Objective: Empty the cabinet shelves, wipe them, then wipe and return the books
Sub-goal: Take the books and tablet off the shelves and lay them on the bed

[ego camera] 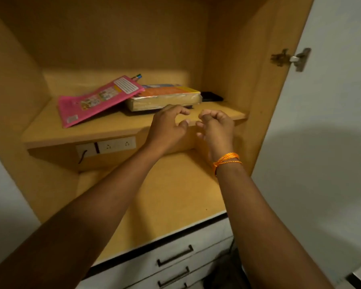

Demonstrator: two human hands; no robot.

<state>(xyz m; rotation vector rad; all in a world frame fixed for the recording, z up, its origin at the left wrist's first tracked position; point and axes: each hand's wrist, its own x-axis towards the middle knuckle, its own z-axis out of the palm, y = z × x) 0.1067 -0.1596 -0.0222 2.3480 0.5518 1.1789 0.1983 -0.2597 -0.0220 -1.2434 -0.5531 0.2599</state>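
Nearest: drawers (175,259) below, bare lower shelf (165,195). Above it, left hand (167,126) and right hand (216,128), fingers loosely curled, holding nothing, at the front edge of the upper shelf (81,132). Just beyond: thick book (165,99), pink book (96,100) leaning on its left corner, pencils (137,77) and a dark object (212,96) behind. Likely risk: lifting the thick book first tips the pink one off. Open door (331,101) at right; nothing blocking the reach.

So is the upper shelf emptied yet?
No. The upper shelf holds a pink book leaning on a thick book.
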